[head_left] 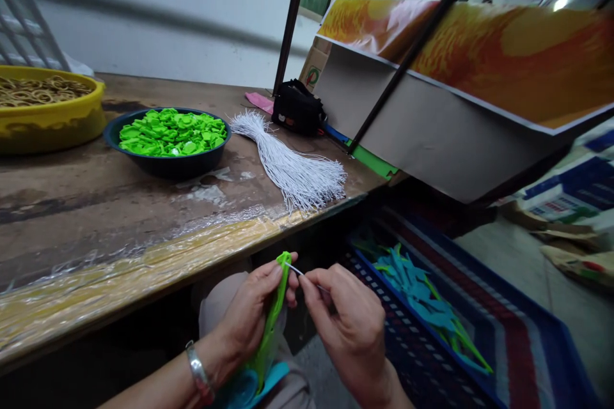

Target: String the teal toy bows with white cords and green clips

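My left hand is closed around a long bright green plastic piece, which stands tilted with its narrow end up. My right hand pinches a thin white cord between thumb and forefinger. The cord's tip meets the top end of the green piece; whether it passes through a hole I cannot tell. Below my left hand, a blue plastic part lies by my lap, partly hidden by the wrist. On the table a bundle of white cords is spread out.
On the wooden table stand a dark bowl of small green plastic pieces and a yellow basin of brown rings. A black bag sits behind the cords. At lower right, a blue crate holds blue and green plastic parts.
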Action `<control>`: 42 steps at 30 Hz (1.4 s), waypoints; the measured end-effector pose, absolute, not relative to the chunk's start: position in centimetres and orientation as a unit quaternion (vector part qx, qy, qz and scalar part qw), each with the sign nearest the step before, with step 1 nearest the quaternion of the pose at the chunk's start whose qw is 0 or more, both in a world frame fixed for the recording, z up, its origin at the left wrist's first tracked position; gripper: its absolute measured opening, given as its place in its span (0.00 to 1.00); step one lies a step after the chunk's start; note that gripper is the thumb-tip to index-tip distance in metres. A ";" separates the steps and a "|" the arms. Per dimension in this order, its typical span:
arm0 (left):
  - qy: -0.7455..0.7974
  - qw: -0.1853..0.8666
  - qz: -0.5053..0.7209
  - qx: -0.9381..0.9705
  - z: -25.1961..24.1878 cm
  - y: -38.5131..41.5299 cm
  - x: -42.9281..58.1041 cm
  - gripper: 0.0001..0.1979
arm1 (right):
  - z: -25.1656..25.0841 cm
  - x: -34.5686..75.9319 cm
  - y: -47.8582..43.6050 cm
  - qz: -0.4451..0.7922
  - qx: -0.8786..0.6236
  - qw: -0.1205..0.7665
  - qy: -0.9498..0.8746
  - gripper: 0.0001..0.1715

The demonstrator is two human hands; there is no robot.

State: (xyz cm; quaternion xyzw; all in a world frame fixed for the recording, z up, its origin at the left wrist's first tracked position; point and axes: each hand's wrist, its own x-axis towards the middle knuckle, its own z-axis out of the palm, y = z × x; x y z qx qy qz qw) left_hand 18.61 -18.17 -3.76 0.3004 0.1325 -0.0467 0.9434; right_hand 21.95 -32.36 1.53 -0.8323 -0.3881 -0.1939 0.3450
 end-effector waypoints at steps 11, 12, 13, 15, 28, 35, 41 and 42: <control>0.130 0.940 -0.048 0.313 -3.1 -18.9 18.6 0.17 | 0.0 22.0 -32.6 -0.197 -0.832 0.352 -0.380 0.10; 0.129 0.940 -0.049 0.313 -3.1 -18.9 18.7 0.17 | 0.0 22.0 -32.6 -0.196 -0.833 0.352 -0.379 0.10; 0.129 0.940 -0.051 0.312 -3.1 -19.0 18.7 0.17 | 0.0 22.0 -32.7 -0.194 -0.834 0.350 -0.379 0.10; 0.131 0.939 -0.052 0.313 -3.1 -19.1 18.8 0.17 | -0.1 22.0 -32.8 -0.190 -0.837 0.346 -0.379 0.10; 0.123 0.937 -0.052 0.322 -3.3 -19.1 18.7 0.15 | -0.3 22.1 -32.6 -0.196 -0.834 0.350 -0.380 0.10; 0.120 0.940 -0.048 0.316 -3.5 -19.2 18.8 0.15 | -0.2 21.8 -32.4 -0.193 -0.840 0.334 -0.381 0.12; 0.121 0.944 -0.048 0.304 -3.8 -19.8 18.6 0.15 | -0.5 22.2 -31.9 -0.199 -0.848 0.302 -0.387 0.12; 0.119 0.945 -0.044 0.303 -3.9 -19.9 18.6 0.14 | -0.6 22.3 -31.8 -0.195 -0.854 0.293 -0.382 0.12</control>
